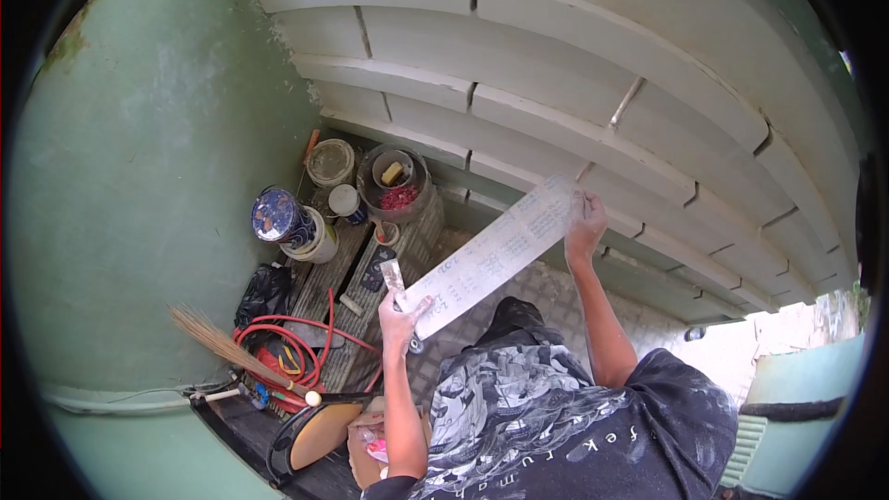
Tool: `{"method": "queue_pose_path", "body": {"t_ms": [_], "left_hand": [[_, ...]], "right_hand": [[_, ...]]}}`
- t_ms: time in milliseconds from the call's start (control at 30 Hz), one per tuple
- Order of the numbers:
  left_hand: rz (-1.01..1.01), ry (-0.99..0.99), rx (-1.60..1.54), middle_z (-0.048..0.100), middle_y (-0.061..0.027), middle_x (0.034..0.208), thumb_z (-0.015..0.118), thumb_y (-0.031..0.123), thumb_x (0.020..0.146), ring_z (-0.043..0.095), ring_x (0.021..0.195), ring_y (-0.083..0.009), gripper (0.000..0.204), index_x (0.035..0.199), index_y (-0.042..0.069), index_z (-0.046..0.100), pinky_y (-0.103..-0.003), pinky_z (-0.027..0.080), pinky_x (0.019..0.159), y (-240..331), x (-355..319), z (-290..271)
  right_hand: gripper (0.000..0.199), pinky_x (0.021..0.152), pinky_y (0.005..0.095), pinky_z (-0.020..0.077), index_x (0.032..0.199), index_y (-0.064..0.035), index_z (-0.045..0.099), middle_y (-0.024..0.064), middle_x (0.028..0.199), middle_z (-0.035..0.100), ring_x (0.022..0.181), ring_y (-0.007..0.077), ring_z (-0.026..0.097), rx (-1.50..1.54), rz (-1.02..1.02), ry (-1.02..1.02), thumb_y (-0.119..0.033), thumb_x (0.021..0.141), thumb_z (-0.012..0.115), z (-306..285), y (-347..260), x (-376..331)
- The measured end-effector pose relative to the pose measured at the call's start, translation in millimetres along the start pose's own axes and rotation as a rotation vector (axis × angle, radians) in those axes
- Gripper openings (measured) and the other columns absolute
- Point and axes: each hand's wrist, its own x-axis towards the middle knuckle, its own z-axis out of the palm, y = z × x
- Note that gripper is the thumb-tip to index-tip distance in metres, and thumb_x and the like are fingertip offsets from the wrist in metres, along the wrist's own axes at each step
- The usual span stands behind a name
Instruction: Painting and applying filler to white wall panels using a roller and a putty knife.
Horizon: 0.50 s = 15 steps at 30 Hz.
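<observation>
A long pale strip (500, 255) with faint blue marks is stretched slantwise between my two hands. My left hand (404, 317) grips its lower left end, fingers closed. From that same hand a flat-bladed scraper (394, 274) sticks up, its handle mostly covered by my fingers. Higher up, my right hand (584, 218) pinches the strip's far right end. Both hands look dusted with white powder. The strip hangs in the air in front of the ribbed wall, apart from it.
A pale ribbed wall (546, 111) curves across the front, meeting a green wall (157, 185) at left. On a wooden bench (347, 250) stand paint buckets (278, 215) and a round tub (396, 208). A red hose (324, 352), a straw broom (222, 343) and a black bag (264, 294) lie nearby.
</observation>
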Motion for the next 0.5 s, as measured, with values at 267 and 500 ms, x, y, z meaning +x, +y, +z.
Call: {"method": "queue_pose_path", "body": {"t_ms": [267, 500], "left_hand": [[0.065, -0.019, -0.428, 0.052, -0.0080, 0.123, 0.064, 0.003, 0.088, 0.054, 0.105, -0.0149, 0.048, 0.131, 0.005, 0.046, -0.027, 0.042, 0.095, 3, 4, 14], [0.083, -0.112, -0.254, 0.059, -0.0082, 0.115, 0.066, 0.006, 0.089, 0.056, 0.103, -0.0146, 0.038, 0.124, 0.001, 0.055, -0.027, 0.044, 0.092, 70, -1, 113]], "right_hand": [[0.017, 0.075, 0.0345, 0.0483, 0.098, 0.0038, 0.063, 0.0139, 0.085, 0.066, 0.080, 0.0226, 0.063, -0.439, -0.008, -0.032, -0.011, 0.090, 0.061, -61, 15, 36], [0.037, 0.098, 0.0478, 0.0412, 0.117, -0.0019, 0.057, 0.0206, 0.127, 0.051, 0.116, 0.0361, 0.050, -0.880, -0.606, -0.378, 0.000, 0.081, 0.052, -104, 43, 7]]}}
